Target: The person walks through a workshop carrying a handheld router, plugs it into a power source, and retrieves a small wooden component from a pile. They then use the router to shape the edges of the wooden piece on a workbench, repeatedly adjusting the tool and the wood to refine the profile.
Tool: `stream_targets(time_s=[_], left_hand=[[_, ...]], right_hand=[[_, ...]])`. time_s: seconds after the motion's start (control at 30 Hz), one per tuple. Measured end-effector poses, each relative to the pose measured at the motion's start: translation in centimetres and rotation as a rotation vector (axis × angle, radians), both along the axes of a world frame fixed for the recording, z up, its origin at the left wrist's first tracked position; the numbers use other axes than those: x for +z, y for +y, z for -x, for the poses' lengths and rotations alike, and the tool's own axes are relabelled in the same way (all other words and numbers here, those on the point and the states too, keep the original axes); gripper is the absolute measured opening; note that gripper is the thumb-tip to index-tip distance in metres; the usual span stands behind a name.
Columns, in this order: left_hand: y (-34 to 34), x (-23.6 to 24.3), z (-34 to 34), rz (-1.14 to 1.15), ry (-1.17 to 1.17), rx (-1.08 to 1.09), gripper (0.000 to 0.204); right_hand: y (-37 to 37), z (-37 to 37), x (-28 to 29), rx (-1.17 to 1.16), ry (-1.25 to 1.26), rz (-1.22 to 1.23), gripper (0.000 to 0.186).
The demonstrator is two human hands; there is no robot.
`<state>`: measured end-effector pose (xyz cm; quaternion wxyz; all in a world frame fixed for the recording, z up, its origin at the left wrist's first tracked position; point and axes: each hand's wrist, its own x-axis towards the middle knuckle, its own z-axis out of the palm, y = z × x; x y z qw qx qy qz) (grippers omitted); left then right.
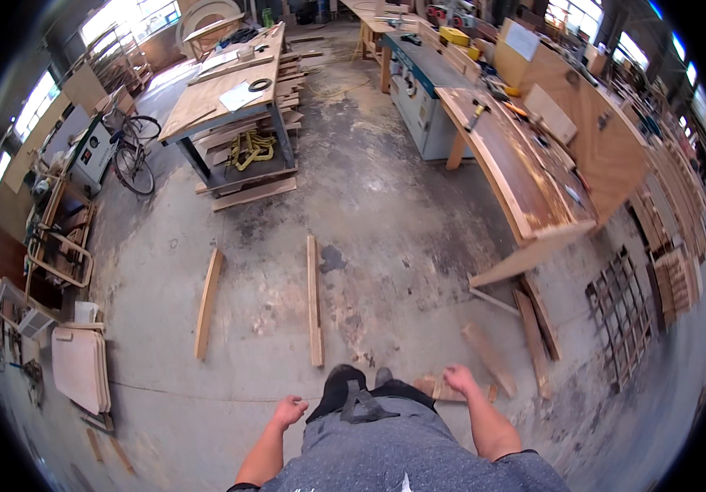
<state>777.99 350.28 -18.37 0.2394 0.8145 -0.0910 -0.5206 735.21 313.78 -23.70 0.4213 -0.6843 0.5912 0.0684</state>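
Grey shirt sits between two separated hands: left hand loosely uncurled, right hand curled, grip unclear. A wooden board lies near the right, a long squared beam ahead of the left.

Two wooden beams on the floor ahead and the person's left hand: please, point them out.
Left beam (209, 304), head view: midway along its length.
Right beam (314, 301), head view: midway along its length.
Left hand (289, 411), head view: middle of the hand.
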Motion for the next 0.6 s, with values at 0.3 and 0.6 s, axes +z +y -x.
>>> stream_targets(time_s=[0.3, 0.6], left_hand=[[-18.0, -8.8, -22.1, -0.172, -0.121, -0.056, 0.06], [-56.8, 1.6, -47.4, 0.172, -0.354, -0.153, 0.057]], right_hand=[[-32.8, -31.0, 5.2, -0.066, -0.307, -0.056, 0.042], [-45.9, -45.2, 6.3, -0.212, -0.093, -0.401, 0.04]])
